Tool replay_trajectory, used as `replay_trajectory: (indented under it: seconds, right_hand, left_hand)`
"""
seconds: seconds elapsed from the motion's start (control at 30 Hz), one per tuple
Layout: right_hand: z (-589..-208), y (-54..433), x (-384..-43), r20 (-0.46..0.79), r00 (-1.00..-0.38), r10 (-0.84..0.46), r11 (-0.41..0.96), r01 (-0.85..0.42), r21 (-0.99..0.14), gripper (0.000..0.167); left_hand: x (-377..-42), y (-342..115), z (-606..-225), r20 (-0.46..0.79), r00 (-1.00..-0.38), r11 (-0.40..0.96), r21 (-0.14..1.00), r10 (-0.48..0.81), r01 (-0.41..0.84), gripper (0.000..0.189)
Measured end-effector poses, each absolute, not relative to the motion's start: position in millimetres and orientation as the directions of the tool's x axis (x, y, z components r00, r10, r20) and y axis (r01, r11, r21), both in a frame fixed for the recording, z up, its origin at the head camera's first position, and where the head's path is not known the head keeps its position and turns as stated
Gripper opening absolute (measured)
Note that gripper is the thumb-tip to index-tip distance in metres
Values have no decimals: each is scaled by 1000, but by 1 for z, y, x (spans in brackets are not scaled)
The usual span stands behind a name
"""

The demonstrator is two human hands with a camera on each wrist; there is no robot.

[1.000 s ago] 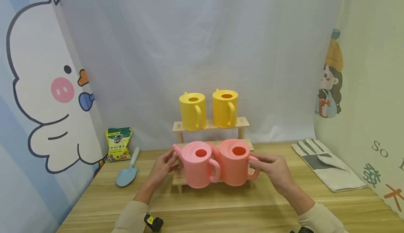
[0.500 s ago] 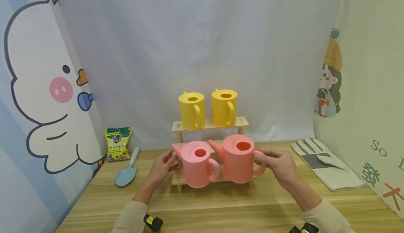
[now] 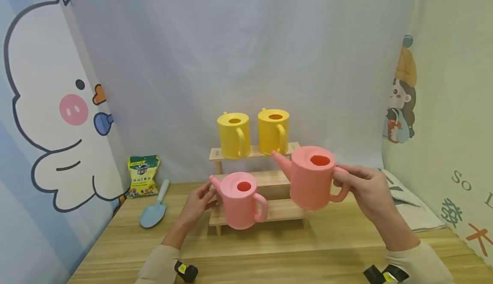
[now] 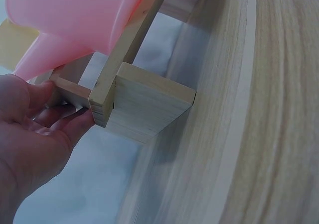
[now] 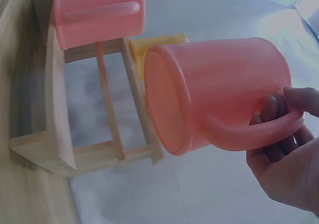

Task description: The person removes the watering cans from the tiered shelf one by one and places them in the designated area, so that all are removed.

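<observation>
My right hand grips the handle of a coral-pink watering can, thumb over the top of the handle. That can hangs in the air in front of the right part of a tiered wooden stand, its spout pointing left. A lighter pink watering can sits upright on the stand's lowest tier, at the left. Beside its spout, my left hand holds the stand's left end. In the left wrist view, the thumb and fingers pinch the wooden frame.
Two yellow watering cans, a left one and a right one, stand on the top tier. On the left lie a light-blue trowel and a green-and-yellow packet. White gloves lie at the right, partly hidden behind the right hand.
My right hand has lifted the coral-pink watering can up and to the right, away from the lighter pink one. The left hand has stayed at the stand's left end.
</observation>
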State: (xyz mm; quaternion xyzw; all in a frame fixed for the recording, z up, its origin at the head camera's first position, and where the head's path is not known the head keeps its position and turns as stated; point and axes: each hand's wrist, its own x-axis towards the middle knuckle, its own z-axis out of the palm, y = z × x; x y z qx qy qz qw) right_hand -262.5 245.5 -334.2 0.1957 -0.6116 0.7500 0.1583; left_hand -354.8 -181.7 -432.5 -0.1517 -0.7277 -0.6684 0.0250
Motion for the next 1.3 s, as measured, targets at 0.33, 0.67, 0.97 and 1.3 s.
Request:
replay_trajectory:
  seconds: [0.33, 0.67, 0.97, 1.3]
  right_hand:
    - [-317, 263, -260, 589, -792, 160, -341, -605, -720, 16]
    - [-326, 271, -272, 498, -795, 347, -297, -596, -746, 11]
    - [-343, 279, -290, 309, -815, 490, -258, -474, -842, 11]
    - [-373, 276, -314, 233, -845, 481, -215, -371, -903, 7]
  left_hand:
    - [-355, -185, -433, 245, -953, 72, 963, 177, 260, 49]
    - [-356, -183, -434, 237, -955, 61, 966, 178, 251, 49]
    - [-356, -183, -433, 226, -956, 55, 969, 188, 240, 49]
    - [-355, -184, -434, 231, -955, 64, 967, 185, 247, 52]
